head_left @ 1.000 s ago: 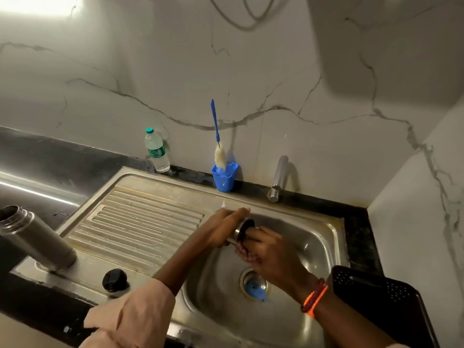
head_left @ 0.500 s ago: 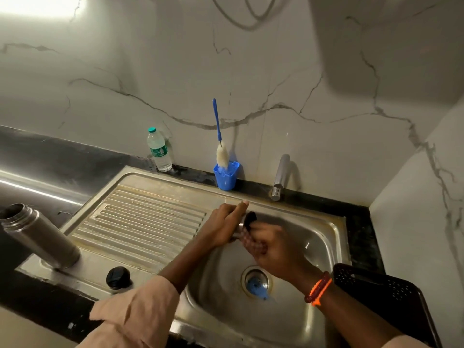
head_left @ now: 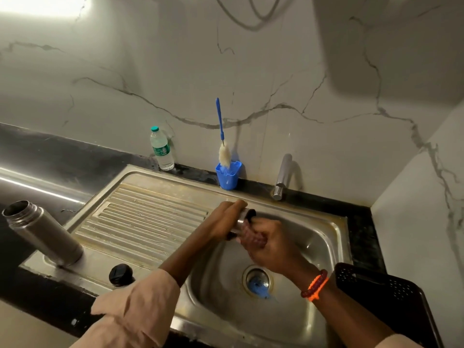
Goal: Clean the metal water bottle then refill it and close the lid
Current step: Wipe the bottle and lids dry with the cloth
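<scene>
Over the sink basin (head_left: 288,252) both hands grip and rub a small metal-and-black part (head_left: 247,216), while the uncapped metal bottle (head_left: 44,232) stands on the drainboard left of the basin, apparently unfilled and not yet closed.

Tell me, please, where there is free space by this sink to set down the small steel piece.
The ribbed drainboard is bare between the open metal bottle, black lid and basin. The front-left corner around bottle and lid is crowded; the basin holds both hands.
</scene>
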